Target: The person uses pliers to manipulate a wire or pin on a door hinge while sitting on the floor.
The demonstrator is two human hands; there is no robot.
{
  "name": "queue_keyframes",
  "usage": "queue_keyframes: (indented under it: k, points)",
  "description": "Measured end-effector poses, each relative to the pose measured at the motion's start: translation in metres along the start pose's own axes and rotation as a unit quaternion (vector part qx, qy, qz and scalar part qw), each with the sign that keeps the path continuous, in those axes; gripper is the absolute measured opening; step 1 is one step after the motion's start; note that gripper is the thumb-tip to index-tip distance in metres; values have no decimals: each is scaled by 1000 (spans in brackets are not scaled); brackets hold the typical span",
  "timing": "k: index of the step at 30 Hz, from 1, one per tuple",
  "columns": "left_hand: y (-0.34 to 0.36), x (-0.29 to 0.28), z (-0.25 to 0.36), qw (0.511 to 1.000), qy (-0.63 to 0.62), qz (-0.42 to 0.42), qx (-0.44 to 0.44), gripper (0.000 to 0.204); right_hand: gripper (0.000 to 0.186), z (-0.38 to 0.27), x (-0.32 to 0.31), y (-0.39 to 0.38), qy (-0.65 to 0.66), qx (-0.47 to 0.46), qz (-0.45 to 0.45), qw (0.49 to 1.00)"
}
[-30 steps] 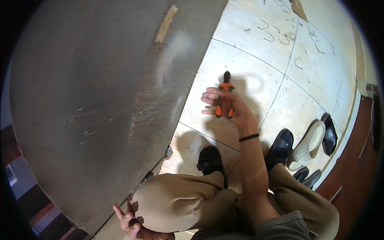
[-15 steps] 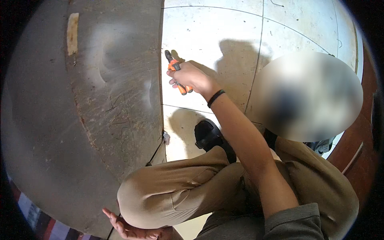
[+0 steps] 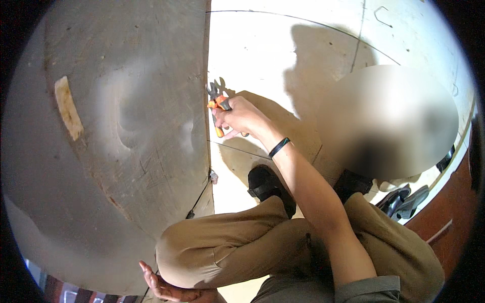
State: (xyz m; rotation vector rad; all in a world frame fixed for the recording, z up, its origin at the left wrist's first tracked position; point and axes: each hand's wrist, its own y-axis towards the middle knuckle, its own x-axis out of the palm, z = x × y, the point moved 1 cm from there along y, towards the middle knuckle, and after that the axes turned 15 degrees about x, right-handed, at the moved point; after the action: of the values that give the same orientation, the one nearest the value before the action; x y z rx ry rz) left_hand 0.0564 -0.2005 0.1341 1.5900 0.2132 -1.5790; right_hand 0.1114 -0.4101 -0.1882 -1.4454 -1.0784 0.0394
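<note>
1. The pliers (image 3: 218,102), with orange and black handles, are in the person's right hand, seen over the pale floor close to the edge of a grey panel. Their dark head points up the view and its jaws look parted; whether the tool touches anything beyond the hand cannot be told.
2. The right hand (image 3: 237,115) has its fingers wrapped around the handles, with the back of the hand toward the camera. One orange handle end shows below the fingers.
3. A black band (image 3: 279,147) circles the right wrist, and the bare forearm runs down to a grey sleeve (image 3: 371,290).
4. The grey panel (image 3: 146,101), scuffed and stained, fills the left side and bears a pale strip (image 3: 68,108).
5. The tiled floor (image 3: 252,55) lies to the right, brightly lit, with shadows and a bent wire (image 3: 382,16) near the top.
6. The left hand (image 3: 169,292) is beside the knee of the tan trousers (image 3: 222,252), palm partly upturned, fingers loosely spread and seemingly holding nothing.
7. A black sandal (image 3: 263,183) is on the left foot. At the right, grey footwear (image 3: 411,202) sits below a blurred patch that hides part of the floor.
</note>
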Motion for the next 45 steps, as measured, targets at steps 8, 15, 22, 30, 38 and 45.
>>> queue_keyframes:
  k: [8,15,22,30,38,45]
  points:
    - [22,24,20,999,29,-22,-33,99,38,-42,-13,-15,-173,79,-10,982]
    - [27,3,-1,997,-35,-70,-10,100,37,-30,-19,10,-166,-24,12,986]
    - [38,30,21,998,8,-49,-31,102,39,-29,-19,15,-214,-95,23,972]
    - [35,15,8,998,2,-69,-2,101,28,-36,-8,-1,94,103,-144,980]
    - [37,25,23,998,16,-49,-32,98,24,-25,-5,21,34,108,-164,980]
    - [22,8,22,998,38,-37,-33,99,36,-15,19,24,-145,-65,112,981]
